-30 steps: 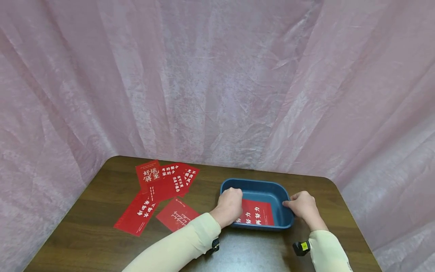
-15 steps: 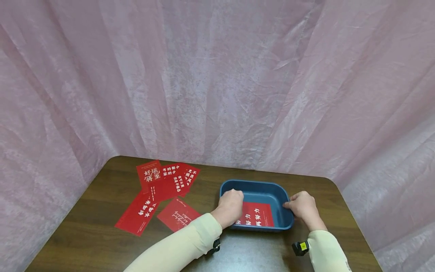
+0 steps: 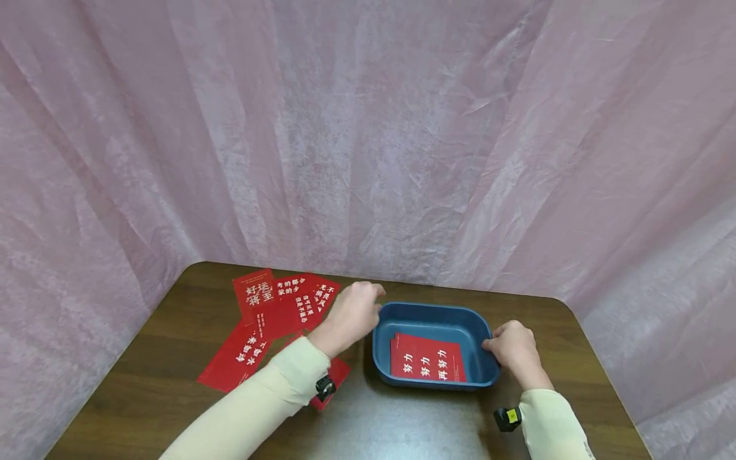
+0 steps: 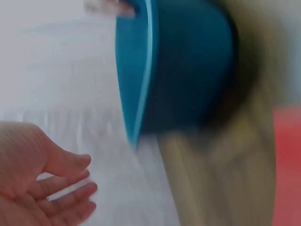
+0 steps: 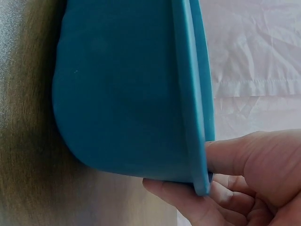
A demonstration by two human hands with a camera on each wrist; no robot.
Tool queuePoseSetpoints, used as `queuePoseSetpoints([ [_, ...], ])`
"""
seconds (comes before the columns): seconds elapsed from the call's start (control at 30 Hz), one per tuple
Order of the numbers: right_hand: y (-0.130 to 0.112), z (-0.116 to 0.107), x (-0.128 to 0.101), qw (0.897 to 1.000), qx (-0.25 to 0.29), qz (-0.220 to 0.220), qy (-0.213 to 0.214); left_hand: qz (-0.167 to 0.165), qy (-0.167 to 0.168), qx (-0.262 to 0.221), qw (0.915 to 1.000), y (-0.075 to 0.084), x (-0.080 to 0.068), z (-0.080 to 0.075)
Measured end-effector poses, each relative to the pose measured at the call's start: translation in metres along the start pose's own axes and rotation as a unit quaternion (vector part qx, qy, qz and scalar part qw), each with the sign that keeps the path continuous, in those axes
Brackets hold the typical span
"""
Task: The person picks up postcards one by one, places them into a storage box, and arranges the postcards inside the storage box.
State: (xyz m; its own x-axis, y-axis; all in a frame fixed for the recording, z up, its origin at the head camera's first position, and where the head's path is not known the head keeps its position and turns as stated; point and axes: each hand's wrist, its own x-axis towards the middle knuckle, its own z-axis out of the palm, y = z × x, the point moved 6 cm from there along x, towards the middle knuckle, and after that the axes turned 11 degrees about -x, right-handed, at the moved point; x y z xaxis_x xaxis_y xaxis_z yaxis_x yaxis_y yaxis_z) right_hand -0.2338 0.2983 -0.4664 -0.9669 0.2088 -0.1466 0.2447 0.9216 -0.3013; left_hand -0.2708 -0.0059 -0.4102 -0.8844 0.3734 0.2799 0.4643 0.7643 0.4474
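A blue plastic tray (image 3: pixel 432 313) sits on the brown table with one red card (image 3: pixel 427 358) lying flat inside it. My right hand (image 3: pixel 513 350) grips the tray's right rim (image 5: pixel 200 155), thumb on top and fingers under the edge. My left hand (image 3: pixel 352 309) hovers just left of the tray, fingers relaxed and holding nothing (image 4: pixel 51 193). Under and beside it lie several red cards (image 3: pixel 282 300) with white writing, fanned over the table's left half.
Pink crumpled cloth (image 3: pixel 368 128) hangs around the table on all far sides. The table's dark wood (image 3: pixel 402 428) shows bare at the front. One red card (image 3: pixel 330 377) lies partly under my left forearm.
My left hand has left the tray's inside and swung left and back towards the loose cards. The card stays in the tray. My right hand keeps its hold on the rim.
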Motion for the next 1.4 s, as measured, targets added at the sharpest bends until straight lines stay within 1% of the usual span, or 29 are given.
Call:
queuePoseSetpoints([
  [0.07,-0.001,0.000,-0.001,1.000,0.001,0.001,0.002,0.014,-0.004,0.006,0.9999,-0.019,0.002,-0.016],
  [0.13,-0.002,0.000,-0.002,1.000,0.001,0.000,0.003,0.023,-0.016,0.011,0.9996,-0.038,0.002,-0.028],
  [0.23,-0.004,-0.001,-0.003,1.000,-0.003,0.000,0.001,0.017,-0.062,0.026,0.9976,-0.068,-0.002,-0.040],
  [0.3,-0.006,-0.001,-0.004,1.000,-0.007,-0.003,-0.001,0.003,-0.107,0.038,0.9936,-0.085,-0.008,-0.042],
  [0.37,-0.006,-0.001,-0.005,1.000,-0.010,-0.002,-0.005,-0.006,-0.151,0.056,0.9870,-0.099,-0.016,-0.041],
  [0.43,-0.006,-0.002,-0.006,1.000,-0.011,0.002,-0.011,-0.012,-0.180,0.066,0.9813,-0.109,-0.025,-0.039],
  [0.47,-0.006,-0.003,-0.006,1.000,-0.011,0.002,-0.013,-0.015,-0.189,0.069,0.9794,-0.112,-0.029,-0.037],
  [0.53,-0.006,-0.003,-0.007,1.000,-0.010,0.007,-0.016,-0.013,-0.199,0.074,0.9771,-0.116,-0.037,-0.034],
  [0.6,-0.008,-0.003,-0.006,1.000,-0.010,0.010,-0.018,-0.020,-0.210,0.074,0.9746,-0.118,-0.045,-0.030],
  [0.73,-0.009,-0.001,-0.006,1.000,-0.006,0.012,-0.021,-0.032,-0.243,0.075,0.9666,-0.117,-0.060,-0.019],
  [0.83,-0.009,0.001,-0.006,1.000,-0.004,0.014,-0.022,-0.034,-0.264,0.075,0.9611,-0.113,-0.069,-0.010],
  [0.97,-0.009,0.002,-0.006,1.000,-0.005,0.015,-0.024,-0.020,-0.286,0.077,0.9548,-0.102,-0.079,0.001],
  [1.07,-0.009,0.002,-0.006,1.000,-0.010,0.013,-0.024,-0.011,-0.305,0.073,0.9495,-0.095,-0.083,0.010],
  [1.13,-0.010,0.002,-0.006,1.000,-0.014,0.013,-0.023,-0.011,-0.312,0.067,0.9476,-0.093,-0.084,0.015],
  [1.27,-0.010,0.001,-0.007,1.000,-0.016,0.013,-0.022,-0.022,-0.315,0.061,0.9470,-0.095,-0.081,0.020],
  [1.4,-0.010,0.001,-0.006,1.000,-0.014,0.016,-0.022,-0.050,-0.312,0.043,0.9479,-0.099,-0.077,0.022],
])
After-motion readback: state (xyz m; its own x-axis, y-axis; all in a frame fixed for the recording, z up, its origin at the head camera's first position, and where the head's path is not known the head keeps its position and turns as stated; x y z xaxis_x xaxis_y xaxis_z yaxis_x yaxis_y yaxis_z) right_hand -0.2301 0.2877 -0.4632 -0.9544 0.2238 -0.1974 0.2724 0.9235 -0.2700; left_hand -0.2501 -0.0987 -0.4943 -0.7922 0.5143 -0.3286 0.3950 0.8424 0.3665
